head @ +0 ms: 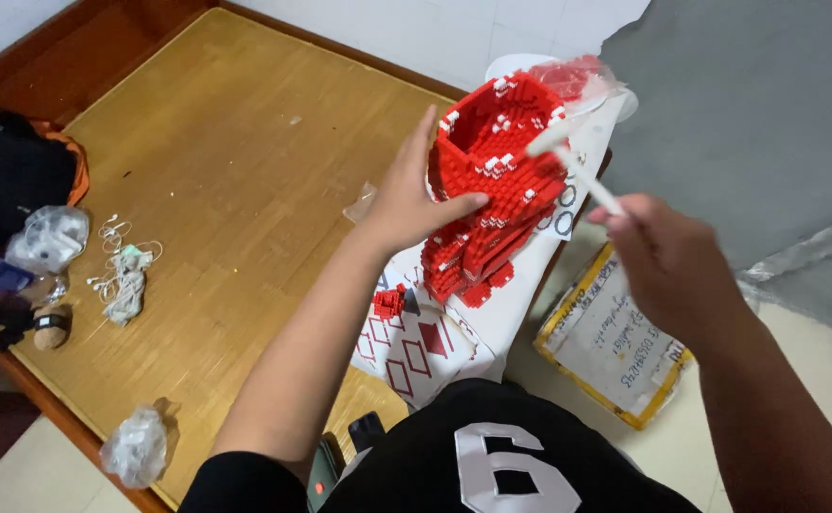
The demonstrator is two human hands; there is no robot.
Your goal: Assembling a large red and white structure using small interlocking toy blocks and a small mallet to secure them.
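A large red and white small-brick model (492,180) stands tilted on a white printed sheet (435,347) at the edge of a bamboo mat. My left hand (411,195) grips the model's left side, thumb pressed on its front. My right hand (672,266) holds a thin white tool (577,171) whose tip reaches the model's upper right rim. A small red brick cluster (389,302) lies on the sheet below the model.
A clear bag of red bricks (577,78) lies behind the model. A yellow-edged cardboard box (611,337) sits on the floor at right. White earphones (123,275), plastic bags (50,237) and a dark bag (8,176) lie along the mat's left edge.
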